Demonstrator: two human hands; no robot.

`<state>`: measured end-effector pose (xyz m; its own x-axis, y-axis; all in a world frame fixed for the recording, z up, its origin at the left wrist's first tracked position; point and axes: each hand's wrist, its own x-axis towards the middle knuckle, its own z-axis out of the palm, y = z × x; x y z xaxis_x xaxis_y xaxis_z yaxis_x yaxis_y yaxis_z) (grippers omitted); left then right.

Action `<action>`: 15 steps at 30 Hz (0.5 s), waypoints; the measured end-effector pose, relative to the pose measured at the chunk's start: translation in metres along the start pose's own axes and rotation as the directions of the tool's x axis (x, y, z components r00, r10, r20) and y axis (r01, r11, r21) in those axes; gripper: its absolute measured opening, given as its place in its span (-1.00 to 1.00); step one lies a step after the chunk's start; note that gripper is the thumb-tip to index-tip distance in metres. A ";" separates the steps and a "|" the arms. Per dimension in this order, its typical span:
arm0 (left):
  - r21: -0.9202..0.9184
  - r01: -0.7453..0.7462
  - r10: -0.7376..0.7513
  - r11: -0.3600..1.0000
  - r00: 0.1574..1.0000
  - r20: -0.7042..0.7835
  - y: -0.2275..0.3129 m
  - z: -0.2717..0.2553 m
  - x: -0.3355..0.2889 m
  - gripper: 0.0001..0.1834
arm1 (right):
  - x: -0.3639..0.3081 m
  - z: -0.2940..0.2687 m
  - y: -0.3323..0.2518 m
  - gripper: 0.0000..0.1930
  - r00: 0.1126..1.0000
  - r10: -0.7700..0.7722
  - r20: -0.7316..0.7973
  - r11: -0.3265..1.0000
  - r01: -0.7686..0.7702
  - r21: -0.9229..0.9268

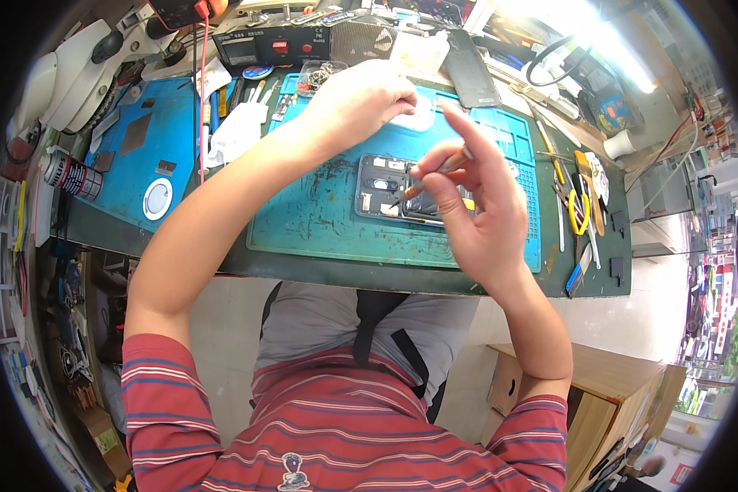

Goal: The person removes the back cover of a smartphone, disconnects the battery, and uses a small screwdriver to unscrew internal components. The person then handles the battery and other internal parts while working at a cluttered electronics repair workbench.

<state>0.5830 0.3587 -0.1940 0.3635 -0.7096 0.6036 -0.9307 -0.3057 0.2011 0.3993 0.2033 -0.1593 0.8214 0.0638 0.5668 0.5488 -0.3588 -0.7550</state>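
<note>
An opened smartphone lies on the blue repair mat, its inner parts showing. Above its right part, my right hand grips a slim copper-coloured screwdriver between thumb and fingers, the tip pointing down-left over the phone. My left hand is stretched across to the far side of the mat, beside a small clear tray. Its fingers are curled and pressed together at the tray's edge; whether something small is between them cannot be made out.
A clear box of small metal parts sits behind my left forearm. Yellow-handled pliers, tweezers and a blue-handled knife lie at the right. A dark phone panel rests at the back. Left are a spray can and a microscope.
</note>
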 end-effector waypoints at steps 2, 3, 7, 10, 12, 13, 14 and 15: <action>-0.001 0.009 -0.009 1.000 1.000 0.003 -0.006 0.007 0.000 -0.79 | 0.000 0.002 -0.002 -0.40 0.999 -0.016 0.040 0.999 0.018 -0.041; -0.016 0.018 -0.018 1.000 1.000 -0.011 -0.005 0.007 -0.001 -0.78 | 0.000 0.004 -0.002 -0.40 0.999 -0.012 0.049 0.998 0.014 -0.054; -0.054 0.023 -0.022 0.998 1.000 0.022 0.006 -0.011 -0.008 -0.74 | 0.000 0.007 0.003 -0.40 0.998 -0.013 0.068 0.996 0.019 -0.089; -0.087 0.098 -0.094 0.991 0.994 0.053 0.024 -0.033 -0.023 -0.76 | 0.001 0.008 0.002 -0.42 0.997 0.016 0.078 0.996 -0.009 -0.088; -0.224 0.257 -0.213 0.940 0.956 0.203 0.037 -0.052 -0.032 -0.74 | 0.004 0.006 -0.001 -0.43 0.991 -0.035 0.127 0.981 0.059 -0.187; -0.283 0.338 -0.259 0.897 0.924 0.282 0.044 -0.060 -0.036 -0.73 | 0.006 0.005 -0.003 -0.44 0.987 -0.056 0.152 0.967 0.092 -0.237; -0.436 0.406 -0.270 0.803 0.900 0.341 0.052 -0.066 -0.041 -0.71 | 0.009 0.004 -0.006 -0.46 0.981 -0.114 0.155 0.947 0.155 -0.282; -0.567 0.469 -0.268 0.677 0.875 0.403 0.061 -0.071 -0.047 -0.69 | 0.012 0.004 -0.008 -0.48 0.973 -0.170 0.159 0.921 0.214 -0.326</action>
<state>0.5063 0.4188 -0.1552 0.5844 -0.7949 0.1630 -0.4837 -0.1799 0.8565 0.4058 0.2107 -0.1480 0.7305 0.2711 0.6268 0.6304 -0.6205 -0.4664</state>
